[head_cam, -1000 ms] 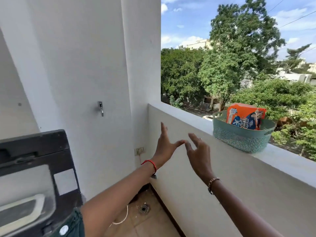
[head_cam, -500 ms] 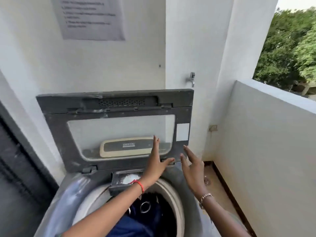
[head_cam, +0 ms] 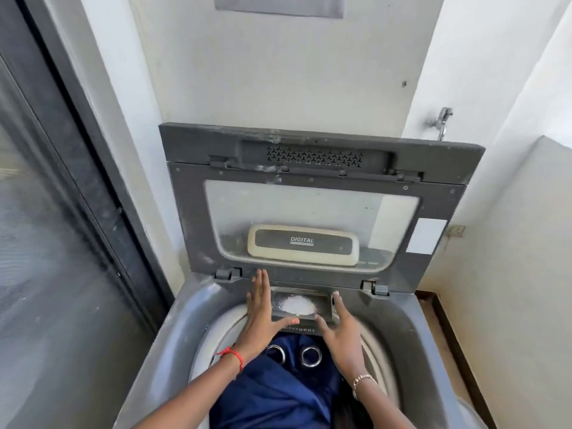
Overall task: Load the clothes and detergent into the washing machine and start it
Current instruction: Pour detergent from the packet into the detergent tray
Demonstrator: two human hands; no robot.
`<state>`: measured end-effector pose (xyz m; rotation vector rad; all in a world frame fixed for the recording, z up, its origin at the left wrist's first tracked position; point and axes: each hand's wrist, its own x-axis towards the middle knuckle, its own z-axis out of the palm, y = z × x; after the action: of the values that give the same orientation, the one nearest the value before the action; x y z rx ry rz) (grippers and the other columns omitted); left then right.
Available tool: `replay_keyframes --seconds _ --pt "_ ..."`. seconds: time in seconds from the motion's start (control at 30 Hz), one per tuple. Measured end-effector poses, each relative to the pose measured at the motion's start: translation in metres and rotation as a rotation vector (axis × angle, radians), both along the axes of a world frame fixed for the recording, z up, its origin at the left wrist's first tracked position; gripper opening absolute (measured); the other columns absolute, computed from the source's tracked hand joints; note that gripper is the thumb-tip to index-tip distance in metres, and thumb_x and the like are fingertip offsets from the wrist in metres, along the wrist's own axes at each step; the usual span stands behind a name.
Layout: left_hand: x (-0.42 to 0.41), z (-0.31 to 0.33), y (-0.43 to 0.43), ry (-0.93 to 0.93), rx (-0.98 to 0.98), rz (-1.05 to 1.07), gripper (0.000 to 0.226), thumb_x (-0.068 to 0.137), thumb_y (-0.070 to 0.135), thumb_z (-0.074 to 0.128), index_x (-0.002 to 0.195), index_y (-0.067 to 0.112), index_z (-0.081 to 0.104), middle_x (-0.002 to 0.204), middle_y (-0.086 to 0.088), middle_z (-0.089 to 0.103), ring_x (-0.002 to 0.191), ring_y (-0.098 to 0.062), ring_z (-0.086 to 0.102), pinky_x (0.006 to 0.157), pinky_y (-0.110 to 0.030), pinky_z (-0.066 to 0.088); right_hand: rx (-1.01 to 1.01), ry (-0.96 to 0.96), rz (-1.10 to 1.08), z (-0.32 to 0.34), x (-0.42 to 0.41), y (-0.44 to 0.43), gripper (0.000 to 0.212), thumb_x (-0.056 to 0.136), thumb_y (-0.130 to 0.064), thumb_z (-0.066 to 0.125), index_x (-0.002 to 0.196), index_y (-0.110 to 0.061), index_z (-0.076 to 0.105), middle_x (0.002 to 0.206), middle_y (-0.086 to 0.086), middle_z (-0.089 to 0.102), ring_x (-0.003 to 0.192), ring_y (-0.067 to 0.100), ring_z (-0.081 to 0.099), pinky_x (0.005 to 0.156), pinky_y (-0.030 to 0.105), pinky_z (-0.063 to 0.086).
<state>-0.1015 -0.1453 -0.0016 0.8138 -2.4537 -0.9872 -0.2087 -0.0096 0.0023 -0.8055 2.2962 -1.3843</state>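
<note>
The grey top-loading washing machine (head_cam: 192,308) stands below me with its lid (head_cam: 312,168) raised against the wall. Dark blue cloth with metal rings (head_cam: 278,394) fills the drum. A small detergent drawer (head_cam: 298,306) at the drum's back rim is pulled out and holds white powder. My left hand (head_cam: 263,317) lies flat with straight fingers on the drawer's left side. On the drawer's right side, my right hand (head_cam: 340,328) is spread, fingers straight. Neither hand holds anything.
A dark-framed glass door (head_cam: 62,227) runs along the left. A white wall with a tap (head_cam: 441,122) rises behind the machine. A low balcony wall (head_cam: 520,274) stands to the right, with tiled floor (head_cam: 445,345) between it and the machine.
My view swung from the balcony ledge with the basket and detergent box to the machine. Both hands came down from mid-air to either side of the detergent drawer.
</note>
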Motion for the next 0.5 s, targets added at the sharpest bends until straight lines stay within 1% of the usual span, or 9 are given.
replay_keyframes --seconds 0.07,0.13,0.17,0.23,0.27,0.3,0.4,0.43,0.5 --pt "0.007 -0.012 -0.009 -0.049 0.040 0.003 0.110 0.080 0.028 0.070 0.135 0.025 -0.026 0.146 0.006 -0.033 0.137 -0.010 -0.027 0.117 -0.037 -0.007 0.043 0.021 -0.021 -0.010 0.000 -0.003 0.065 0.084 -0.015 0.065 0.141 -0.010 0.034 0.140 0.007 0.046 0.121 0.014 0.051 0.101 0.017 0.031" --pt "0.013 -0.020 -0.015 -0.036 0.116 0.000 0.106 0.083 0.009 0.066 0.135 0.029 -0.024 0.145 0.012 -0.031 0.139 -0.008 -0.018 0.118 -0.035 0.006 0.067 -0.008 -0.075 -0.018 -0.001 -0.004 0.060 0.084 -0.011 0.065 0.138 -0.009 0.039 0.130 0.011 0.056 0.085 -0.002 0.058 0.081 0.013 0.038" --pt "0.014 -0.022 -0.016 -0.014 0.147 0.008 0.103 0.085 0.002 0.063 0.136 0.032 -0.022 0.146 0.014 -0.028 0.140 -0.006 -0.012 0.118 -0.031 0.010 0.077 -0.032 -0.108 -0.021 -0.002 -0.005 0.056 0.084 -0.011 0.065 0.136 -0.008 0.043 0.122 0.011 0.061 0.074 -0.001 0.058 0.072 0.010 0.037" --pt "0.014 -0.025 -0.016 0.021 0.166 0.062 0.098 0.086 -0.003 0.059 0.137 0.032 -0.017 0.149 0.015 -0.019 0.140 -0.005 0.004 0.111 -0.011 0.012 0.075 -0.069 -0.152 -0.029 -0.006 -0.005 0.046 0.084 -0.013 0.065 0.128 -0.008 0.052 0.109 0.006 0.067 0.073 0.006 0.059 0.068 0.008 0.038" --pt "0.013 -0.027 -0.016 0.024 0.156 0.100 0.096 0.086 -0.003 0.060 0.138 0.029 -0.015 0.150 0.013 -0.013 0.137 -0.004 0.011 0.102 -0.001 0.012 0.062 -0.076 -0.159 -0.033 -0.008 -0.006 0.041 0.084 -0.014 0.066 0.124 -0.007 0.057 0.106 0.005 0.068 0.076 0.008 0.055 0.071 0.011 0.040" --pt "0.012 -0.028 -0.015 0.019 0.140 0.135 0.095 0.085 -0.001 0.061 0.139 0.026 -0.012 0.151 0.010 -0.008 0.133 -0.002 0.017 0.094 0.003 0.014 0.055 -0.078 -0.167 -0.035 -0.010 -0.007 0.039 0.083 -0.015 0.067 0.120 -0.007 0.060 0.100 0.004 0.069 0.075 0.008 0.050 0.072 0.016 0.040" --pt "0.009 -0.029 -0.017 0.014 0.063 0.224 0.088 0.083 0.011 0.067 0.147 0.018 0.007 0.152 0.007 0.008 0.130 -0.011 0.038 0.095 -0.009 0.030 0.080 -0.018 -0.230 -0.034 -0.016 -0.012 0.035 0.082 -0.017 0.068 0.113 -0.002 0.063 0.079 0.005 0.065 0.063 0.013 0.048 0.063 0.017 0.037" --pt "0.006 -0.027 -0.017 0.008 0.047 0.252 0.082 0.083 0.016 0.068 0.147 0.015 0.016 0.152 0.005 0.014 0.128 -0.017 0.045 0.098 -0.017 0.036 0.099 0.024 -0.252 -0.030 -0.018 -0.015 0.034 0.082 -0.017 0.069 0.111 -0.001 0.063 0.081 0.007 0.065 0.065 0.017 0.054 0.063 0.020 0.039" --pt "-0.003 -0.022 -0.016 -0.042 0.010 0.327 0.072 0.085 0.023 0.066 0.145 0.014 0.029 0.149 -0.004 0.032 0.116 -0.025 0.057 0.091 -0.033 0.046 0.159 0.152 -0.288 -0.022 -0.022 -0.023 0.029 0.081 -0.018 0.069 0.105 -0.003 0.063 0.098 0.009 0.065 0.085 0.025 0.060 0.070 0.029 0.042"
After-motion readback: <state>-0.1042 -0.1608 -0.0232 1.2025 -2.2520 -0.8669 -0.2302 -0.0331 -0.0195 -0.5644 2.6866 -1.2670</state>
